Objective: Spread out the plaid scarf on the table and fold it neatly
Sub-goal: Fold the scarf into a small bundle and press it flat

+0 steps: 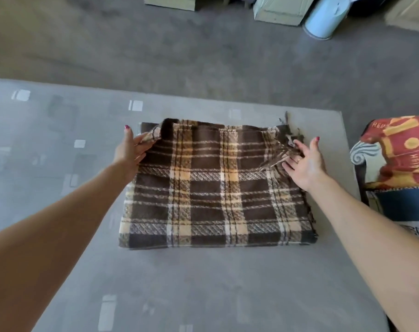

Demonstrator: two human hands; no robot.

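The brown, cream and orange plaid scarf (215, 188) lies folded into a thick rectangle on the grey table (60, 164). My left hand (129, 149) pinches the scarf's far left corner, which is lifted and curled over. At the far right corner my right hand (304, 161) rests with fingers spread, touching the loose fringe; whether it grips the fringe is unclear. The top layer's far edge is uneven and a lower layer shows behind it.
A red and yellow printed cushion (405, 149) sits on a chair just past the table's right edge. Beyond the table's far edge, on the grey floor, stand cardboard boxes (280, 10) and a pale blue bin (323, 17).
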